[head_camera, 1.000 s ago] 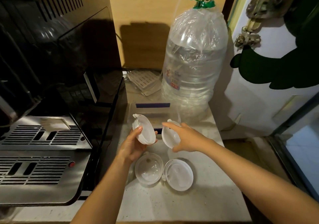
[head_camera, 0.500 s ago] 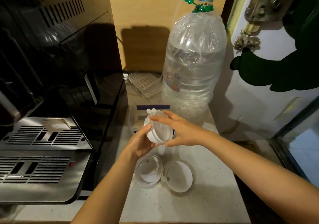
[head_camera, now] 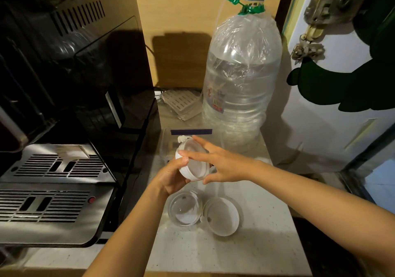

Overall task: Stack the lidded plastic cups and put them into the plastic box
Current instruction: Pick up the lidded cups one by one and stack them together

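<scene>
My left hand (head_camera: 172, 175) grips a white lidded plastic cup (head_camera: 193, 162) from below and the left, tilted on its side with its mouth facing me. My right hand (head_camera: 222, 163) rests on the same cup, fingers spread over its top and right rim. Just behind the hands stands the clear plastic box (head_camera: 168, 142) with a dark blue strip along its far rim. On the counter below the hands lies another clear cup (head_camera: 184, 208) with its attached white lid (head_camera: 221, 217) flipped open beside it.
A big water bottle (head_camera: 241, 80) with a green cap stands right behind the box. A black and steel coffee machine (head_camera: 59, 148) fills the left side. A slatted grey piece (head_camera: 181, 102) lies at the back. The speckled counter (head_camera: 213, 253) ends at the front and right.
A second ago each hand held one cup part, apart. They have come together into one piece in my left hand, raised slightly toward the box, and my right fingers have spread over it.
</scene>
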Action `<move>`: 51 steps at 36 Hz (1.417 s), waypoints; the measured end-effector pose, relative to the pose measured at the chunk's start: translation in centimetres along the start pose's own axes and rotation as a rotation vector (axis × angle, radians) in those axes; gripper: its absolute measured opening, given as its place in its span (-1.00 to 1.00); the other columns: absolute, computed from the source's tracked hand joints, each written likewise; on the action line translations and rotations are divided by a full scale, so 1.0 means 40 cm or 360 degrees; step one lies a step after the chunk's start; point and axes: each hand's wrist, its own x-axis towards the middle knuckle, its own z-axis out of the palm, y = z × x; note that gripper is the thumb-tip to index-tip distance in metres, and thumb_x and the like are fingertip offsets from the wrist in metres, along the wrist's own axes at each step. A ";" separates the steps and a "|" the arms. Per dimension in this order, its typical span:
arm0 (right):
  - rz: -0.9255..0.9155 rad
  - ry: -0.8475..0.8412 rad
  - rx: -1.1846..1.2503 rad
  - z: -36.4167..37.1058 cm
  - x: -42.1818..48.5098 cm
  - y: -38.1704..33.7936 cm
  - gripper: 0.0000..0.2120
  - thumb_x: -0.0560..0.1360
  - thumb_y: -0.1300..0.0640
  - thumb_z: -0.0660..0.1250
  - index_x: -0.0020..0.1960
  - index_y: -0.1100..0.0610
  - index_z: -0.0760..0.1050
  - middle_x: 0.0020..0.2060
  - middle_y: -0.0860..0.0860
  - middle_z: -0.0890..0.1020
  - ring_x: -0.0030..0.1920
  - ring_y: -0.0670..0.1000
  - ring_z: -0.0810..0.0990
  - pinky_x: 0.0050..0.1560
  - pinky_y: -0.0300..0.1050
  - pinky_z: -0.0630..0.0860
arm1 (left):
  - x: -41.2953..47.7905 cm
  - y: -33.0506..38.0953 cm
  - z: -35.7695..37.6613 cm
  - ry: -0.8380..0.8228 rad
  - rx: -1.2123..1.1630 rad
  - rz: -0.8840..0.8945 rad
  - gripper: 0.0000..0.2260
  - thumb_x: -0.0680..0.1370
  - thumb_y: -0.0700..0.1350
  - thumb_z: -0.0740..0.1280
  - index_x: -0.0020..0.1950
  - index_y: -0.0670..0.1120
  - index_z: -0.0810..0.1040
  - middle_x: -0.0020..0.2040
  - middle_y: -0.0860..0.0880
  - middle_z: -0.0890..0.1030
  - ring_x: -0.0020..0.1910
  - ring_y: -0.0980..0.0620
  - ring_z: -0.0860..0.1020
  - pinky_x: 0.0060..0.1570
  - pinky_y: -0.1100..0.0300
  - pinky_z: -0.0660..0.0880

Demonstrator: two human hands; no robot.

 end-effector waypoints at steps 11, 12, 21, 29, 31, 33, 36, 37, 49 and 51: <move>0.0128 0.0058 0.0239 0.048 -0.029 0.037 0.05 0.33 0.04 0.50 0.33 -0.42 -0.30 0.53 -0.11 -0.16 0.52 -0.09 -0.20 0.45 0.00 0.14 | -0.030 -0.021 -0.019 0.0097 0.0084 -0.0053 -0.11 -0.02 0.18 0.59 0.19 -0.13 0.36 -0.03 -0.15 0.49 -0.11 -0.02 0.51 -0.17 0.19 0.59; 0.0168 0.0048 0.0258 0.060 -0.035 0.044 0.06 0.33 0.04 0.50 0.37 -0.37 -0.30 0.53 -0.12 -0.15 0.51 -0.11 -0.20 0.44 -0.04 0.11 | -0.035 -0.029 -0.026 0.0141 0.0068 -0.0075 -0.04 -0.04 0.18 0.60 0.23 -0.13 0.32 -0.02 -0.15 0.47 -0.10 -0.03 0.50 -0.19 0.19 0.59; 0.0457 -0.0177 0.0286 0.210 -0.073 0.065 0.04 0.29 0.02 0.52 0.50 -0.07 -0.13 0.53 -0.02 -0.05 0.52 0.01 -0.02 0.45 -0.12 0.10 | -0.084 -0.097 -0.045 0.0342 -0.0099 -0.0170 0.11 -0.15 0.12 0.63 0.31 -0.09 0.24 0.07 -0.16 0.43 0.02 -0.07 0.46 -0.22 0.19 0.62; 0.0606 -0.0442 -0.0038 0.278 -0.083 0.070 0.05 0.27 -0.01 0.53 0.51 0.05 -0.11 0.54 0.04 -0.06 0.52 0.09 0.00 0.46 0.02 0.20 | -0.111 -0.128 -0.046 0.0328 -0.0131 -0.0201 0.15 -0.11 0.11 0.63 0.38 -0.11 0.19 0.07 -0.14 0.46 0.08 -0.10 0.48 -0.16 0.13 0.63; 0.0613 -0.0439 -0.0086 0.290 -0.084 0.072 0.04 0.28 -0.01 0.52 0.51 0.05 -0.10 0.54 0.02 -0.02 0.51 0.08 0.03 0.43 0.02 0.25 | -0.114 -0.134 -0.047 0.0313 -0.0131 -0.0200 0.17 -0.10 0.11 0.63 0.39 -0.13 0.18 0.07 -0.13 0.46 0.08 -0.11 0.48 -0.16 0.13 0.63; 0.0619 -0.0426 -0.0101 0.295 -0.084 0.072 0.02 0.28 0.00 0.51 0.51 0.06 -0.08 0.54 0.02 0.01 0.50 0.08 0.06 0.42 0.01 0.27 | -0.118 -0.137 -0.047 0.0295 -0.0145 -0.0192 0.12 -0.09 0.11 0.63 0.37 -0.12 0.20 0.06 -0.12 0.46 0.06 -0.10 0.50 -0.15 0.13 0.63; 0.0612 -0.0393 -0.0124 0.283 -0.082 0.072 0.00 0.29 0.01 0.51 0.50 0.07 -0.06 0.53 0.02 0.06 0.49 0.09 0.10 0.38 0.00 0.31 | -0.116 -0.131 -0.045 0.0268 -0.0130 -0.0196 0.08 -0.07 0.12 0.62 0.33 -0.10 0.21 0.04 -0.12 0.46 0.04 -0.09 0.50 -0.10 0.11 0.62; 0.0620 -0.0387 -0.0113 0.284 -0.083 0.070 -0.01 0.29 0.01 0.51 0.50 0.07 -0.05 0.52 0.02 0.07 0.48 0.09 0.11 0.37 0.00 0.32 | -0.117 -0.134 -0.045 0.0264 -0.0130 -0.0205 0.07 -0.07 0.11 0.62 0.33 -0.09 0.22 0.04 -0.12 0.46 0.04 -0.09 0.50 -0.09 0.11 0.61; 0.0678 -0.0178 0.0122 0.220 -0.101 0.069 0.00 0.27 -0.01 0.53 0.50 0.01 -0.03 0.50 -0.02 0.14 0.45 0.06 0.19 0.35 -0.03 0.34 | -0.124 -0.149 -0.054 0.0294 -0.0131 -0.0214 -0.08 -0.11 0.10 0.63 0.18 -0.01 0.36 -0.03 -0.11 0.50 -0.01 -0.06 0.50 -0.14 0.13 0.60; 0.0678 -0.0063 0.0248 0.185 -0.101 0.068 -0.02 0.27 0.01 0.53 0.49 0.00 0.00 0.49 -0.02 0.16 0.45 0.05 0.21 0.35 -0.06 0.31 | -0.115 -0.142 -0.051 0.0324 -0.0141 -0.0219 -0.10 -0.13 0.10 0.63 0.15 0.03 0.37 0.00 -0.12 0.49 0.03 -0.08 0.49 -0.17 0.14 0.62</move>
